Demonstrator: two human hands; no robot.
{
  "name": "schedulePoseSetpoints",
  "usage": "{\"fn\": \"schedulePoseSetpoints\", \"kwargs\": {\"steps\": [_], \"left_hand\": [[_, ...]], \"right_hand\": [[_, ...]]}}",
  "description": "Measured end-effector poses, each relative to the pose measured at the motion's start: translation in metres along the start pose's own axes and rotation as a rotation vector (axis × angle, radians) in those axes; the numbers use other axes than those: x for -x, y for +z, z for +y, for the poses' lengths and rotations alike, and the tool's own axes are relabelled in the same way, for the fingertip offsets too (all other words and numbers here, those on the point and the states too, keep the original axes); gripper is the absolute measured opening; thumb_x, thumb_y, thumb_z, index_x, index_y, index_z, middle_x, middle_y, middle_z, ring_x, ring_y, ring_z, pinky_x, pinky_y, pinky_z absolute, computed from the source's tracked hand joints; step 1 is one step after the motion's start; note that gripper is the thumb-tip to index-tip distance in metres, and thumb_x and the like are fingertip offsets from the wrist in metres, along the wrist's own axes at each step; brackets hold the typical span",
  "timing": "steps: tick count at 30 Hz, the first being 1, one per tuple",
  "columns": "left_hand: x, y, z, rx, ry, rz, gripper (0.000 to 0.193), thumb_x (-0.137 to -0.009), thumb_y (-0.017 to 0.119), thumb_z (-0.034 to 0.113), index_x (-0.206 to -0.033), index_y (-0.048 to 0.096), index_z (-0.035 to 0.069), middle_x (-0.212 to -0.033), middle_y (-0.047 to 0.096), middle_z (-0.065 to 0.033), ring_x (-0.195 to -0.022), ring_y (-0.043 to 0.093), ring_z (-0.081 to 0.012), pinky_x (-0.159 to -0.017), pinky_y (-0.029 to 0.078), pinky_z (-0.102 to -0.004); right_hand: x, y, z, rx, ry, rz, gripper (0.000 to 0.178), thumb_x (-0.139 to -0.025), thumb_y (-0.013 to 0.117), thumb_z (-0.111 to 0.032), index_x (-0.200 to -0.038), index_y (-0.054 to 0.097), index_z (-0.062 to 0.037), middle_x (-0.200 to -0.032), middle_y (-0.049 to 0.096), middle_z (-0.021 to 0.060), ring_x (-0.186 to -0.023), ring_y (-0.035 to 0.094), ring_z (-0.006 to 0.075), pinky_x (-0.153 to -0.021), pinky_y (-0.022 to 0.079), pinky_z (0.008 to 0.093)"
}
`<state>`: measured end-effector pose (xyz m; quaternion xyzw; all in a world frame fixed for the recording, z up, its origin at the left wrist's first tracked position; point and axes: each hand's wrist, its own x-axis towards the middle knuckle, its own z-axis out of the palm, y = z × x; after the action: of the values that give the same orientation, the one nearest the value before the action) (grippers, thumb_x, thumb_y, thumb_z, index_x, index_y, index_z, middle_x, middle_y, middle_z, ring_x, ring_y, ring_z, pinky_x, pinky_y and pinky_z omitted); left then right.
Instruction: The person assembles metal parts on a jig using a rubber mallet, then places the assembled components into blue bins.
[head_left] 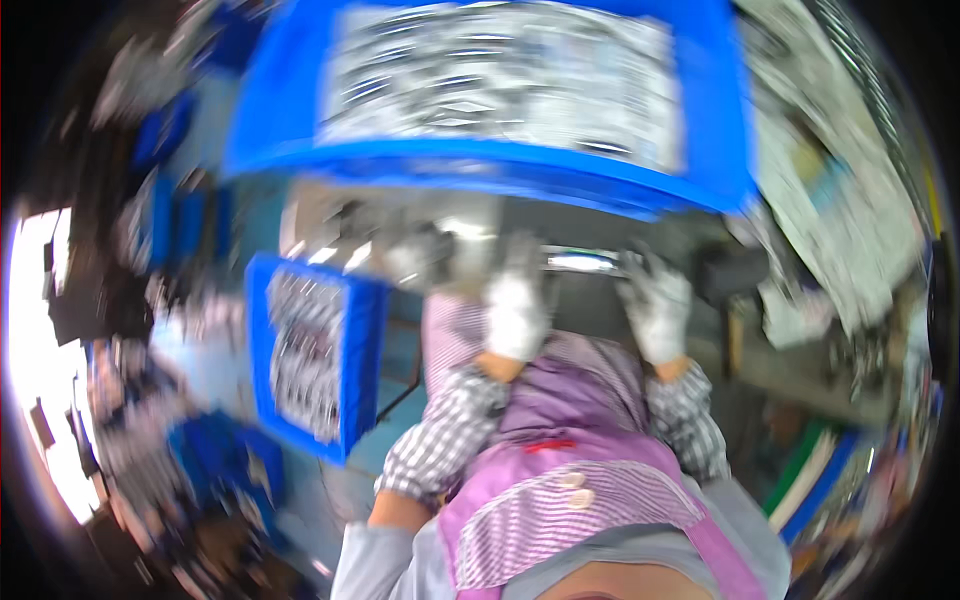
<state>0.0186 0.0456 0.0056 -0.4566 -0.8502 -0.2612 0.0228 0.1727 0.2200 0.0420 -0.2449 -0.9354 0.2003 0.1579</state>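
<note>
My left hand (517,312) and my right hand (658,308), both in white gloves, are side by side over the dark work surface (590,310) in front of my lap. A shiny, narrow metal strip (583,261) lies crosswise between their fingertips. Its right end comes up to my right fingers and its left end is close to my left ones. Motion smears the fingers of both hands, so whether they grip the strip is unclear. Blurred, shiny metal pieces (430,250) are just left of my left hand.
Beyond my hands stands a large blue bin (450,160) with rows of silvery parts. A smaller blue bin (360,370) of similar parts is at my left. To the right are a dark rounded object (730,272) and a bench covered with pale sheeting (850,230).
</note>
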Motion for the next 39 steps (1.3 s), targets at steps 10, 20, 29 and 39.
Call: {"fn": "schedulePoseSetpoints", "kwargs": {"steps": [10, 20, 29, 39], "left_hand": [[0.020, -0.109, 0.002, 0.650, -0.202, -0.117, 0.062, -0.087, 0.075, 0.025, -0.142, 0.056, 0.003, -0.104, 0.066, -0.0171, -0.104, 0.066, -0.0365, -0.095, 0.052, -0.0451], [0.327, -0.206, -0.350, -0.137, -1.337, 0.319, 0.043, -0.089, 0.073, 0.029, -0.124, 0.072, 0.006, -0.110, 0.074, -0.0240, -0.104, 0.072, -0.0385, -0.091, 0.056, -0.0445], [0.419, -0.234, -0.525, -0.245, -1.513, 0.209, 0.033, -0.092, 0.058, 0.015, -0.118, 0.077, 0.019, -0.117, 0.073, -0.0204, -0.114, 0.069, -0.0379, -0.101, 0.053, -0.0453], [0.404, -0.208, -0.542, -0.413, -1.409, 0.113, 0.040, -0.090, 0.052, 0.010, -0.122, 0.076, 0.016, -0.118, 0.072, -0.0223, -0.113, 0.068, -0.0387, -0.101, 0.052, -0.0453]], "right_hand": [[-0.023, 0.016, -0.094, -0.146, -0.261, -0.038, 0.050, -0.079, 0.065, 0.007, -0.127, 0.072, -0.0067, -0.122, 0.072, 0.0153, -0.110, 0.070, 0.0352, -0.096, 0.054, 0.0451], [-0.069, 0.044, -0.108, -0.197, -0.059, -0.303, 0.032, -0.098, 0.060, -0.002, -0.129, 0.068, -0.0017, -0.119, 0.071, 0.0166, -0.108, 0.069, 0.0303, -0.094, 0.052, 0.0385], [-0.062, 0.086, -0.136, 0.049, -0.334, -0.274, 0.034, -0.092, 0.063, -0.001, -0.124, 0.072, -0.0077, -0.110, 0.067, 0.0168, -0.099, 0.065, 0.0363, -0.088, 0.051, 0.0436], [-0.058, 0.100, -0.129, 0.267, -0.315, -0.106, 0.032, -0.088, 0.065, -0.006, -0.118, 0.075, -0.0090, -0.111, 0.069, 0.0173, -0.099, 0.067, 0.0389, -0.086, 0.054, 0.0458]]}}
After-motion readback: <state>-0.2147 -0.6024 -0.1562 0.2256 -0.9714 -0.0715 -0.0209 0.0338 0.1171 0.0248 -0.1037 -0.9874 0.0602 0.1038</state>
